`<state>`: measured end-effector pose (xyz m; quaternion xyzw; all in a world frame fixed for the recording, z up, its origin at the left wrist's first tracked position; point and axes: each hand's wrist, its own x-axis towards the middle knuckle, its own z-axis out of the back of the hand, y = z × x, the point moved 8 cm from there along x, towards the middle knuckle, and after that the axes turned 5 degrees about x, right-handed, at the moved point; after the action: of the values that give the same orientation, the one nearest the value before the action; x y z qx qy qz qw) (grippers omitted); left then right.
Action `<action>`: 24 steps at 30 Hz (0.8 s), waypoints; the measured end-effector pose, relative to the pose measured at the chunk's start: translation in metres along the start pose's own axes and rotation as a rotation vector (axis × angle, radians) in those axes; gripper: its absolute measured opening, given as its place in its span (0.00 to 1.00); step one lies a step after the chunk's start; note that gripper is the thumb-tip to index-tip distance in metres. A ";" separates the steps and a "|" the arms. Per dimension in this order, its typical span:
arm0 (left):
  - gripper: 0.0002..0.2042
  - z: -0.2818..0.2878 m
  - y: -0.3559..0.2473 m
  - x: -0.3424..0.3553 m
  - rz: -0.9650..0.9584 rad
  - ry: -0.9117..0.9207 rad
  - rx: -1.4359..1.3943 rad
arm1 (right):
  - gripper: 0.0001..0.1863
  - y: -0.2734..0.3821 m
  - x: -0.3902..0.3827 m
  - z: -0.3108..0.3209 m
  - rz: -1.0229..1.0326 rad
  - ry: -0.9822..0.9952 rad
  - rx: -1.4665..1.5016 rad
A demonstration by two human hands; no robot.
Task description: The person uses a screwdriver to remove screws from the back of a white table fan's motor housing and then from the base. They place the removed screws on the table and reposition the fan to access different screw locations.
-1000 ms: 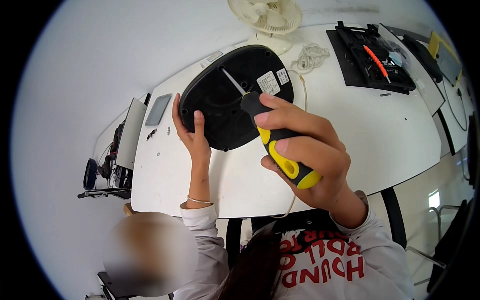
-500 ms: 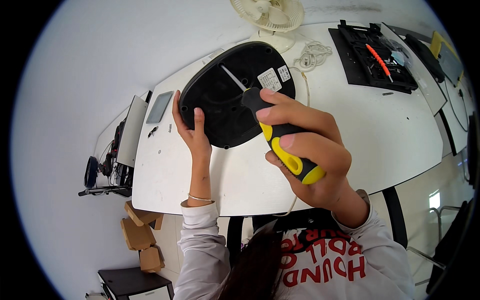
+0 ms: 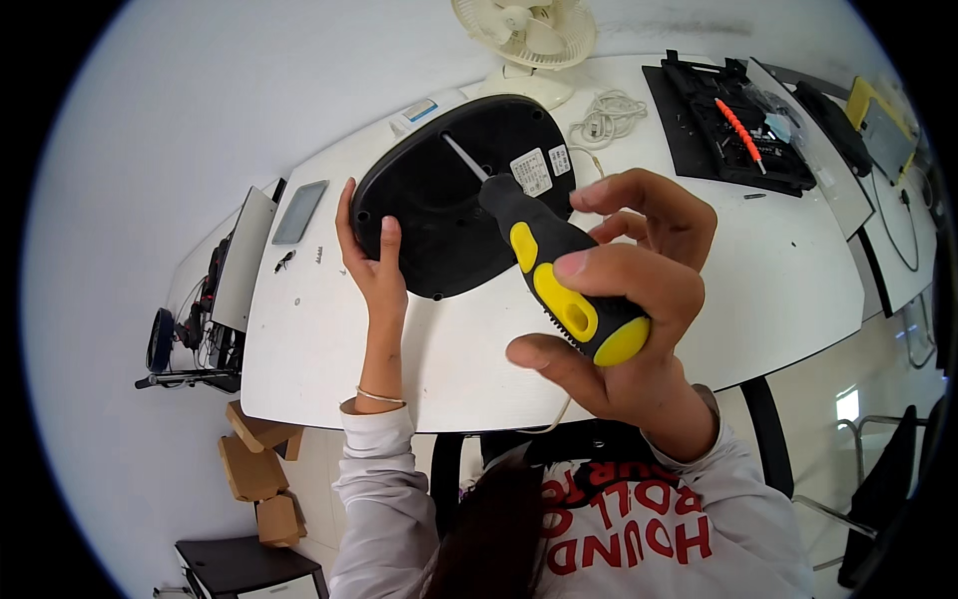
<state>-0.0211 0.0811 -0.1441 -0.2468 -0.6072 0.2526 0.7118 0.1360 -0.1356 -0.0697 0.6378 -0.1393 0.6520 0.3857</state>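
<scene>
A black oval plastic base point(image 3: 429, 240) is tilted up above the white table, its underside with two white labels facing me. Its left edge is gripped by my left hand point(image 3: 377, 268), thumb on the underside and fingers round the rim. In my right hand point(image 3: 664, 299) is a screwdriver point(image 3: 559, 295) with a fat black and yellow handle. Its shaft points into a recess near the base's upper left; the tip and any screw there are hidden. The right thumb and upper fingers stand off the handle, while a lower finger and the palm stay on it.
A cream fan point(image 3: 529, 40) stands at the back beside a coiled white cable point(image 3: 609, 117). Far right, a black tool case point(image 3: 733, 120) has an orange rod on it. A grey phone point(image 3: 300, 213) and small metal parts point(image 3: 319, 255) lie on the table point(image 3: 329, 349) at left.
My right thumb and upper fingers have come off the screwdriver handle and spread. The handle has turned slightly. The whole view has shifted a little; the left hand keeps its grip.
</scene>
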 end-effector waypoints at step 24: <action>0.27 0.002 -0.004 -0.004 -0.011 -0.003 0.012 | 0.28 0.007 -0.002 0.003 0.058 -0.077 -0.038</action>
<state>-0.0236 0.0755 -0.1441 -0.2388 -0.6080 0.2528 0.7137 0.1330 -0.1427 -0.0691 0.6509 -0.1848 0.6349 0.3731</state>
